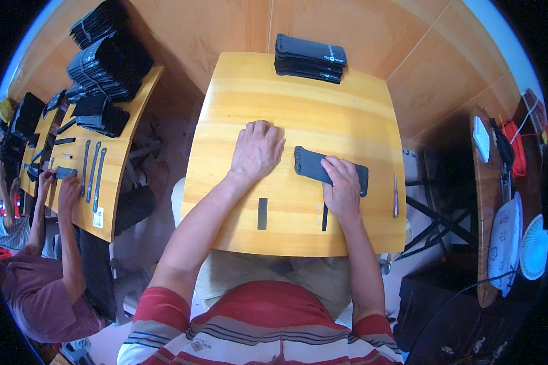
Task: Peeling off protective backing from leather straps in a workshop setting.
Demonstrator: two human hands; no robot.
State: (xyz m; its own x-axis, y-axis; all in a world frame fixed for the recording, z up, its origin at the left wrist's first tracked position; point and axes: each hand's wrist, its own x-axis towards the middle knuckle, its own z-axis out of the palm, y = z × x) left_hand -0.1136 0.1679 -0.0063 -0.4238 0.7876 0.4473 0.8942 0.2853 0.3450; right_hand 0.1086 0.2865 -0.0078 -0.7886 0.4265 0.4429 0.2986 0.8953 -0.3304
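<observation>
My left hand [256,149] rests palm down on the pale wooden table [225,91], fingers loosely bent and slightly apart, holding nothing. My right hand [341,185] grips a dark grey ribbed fabric piece [307,159] with rounded ends, lying across the table. A thin dark strip [324,220] lies just below it, beside small pale bits [319,208]. A flat dark olive rectangle [262,213] is below my left hand. A slim tool [395,198] lies at the right edge. A stack of black pieces [309,61] sits at the far edge.
At left, a co-worker [42,286] works at another table [103,225] holding bundled black pieces [103,67] and long dark tools [95,179]. An orange wall [347,18] stands behind. At right are a narrow wooden board [484,292], plates [502,243], a red item [517,146] and a cable.
</observation>
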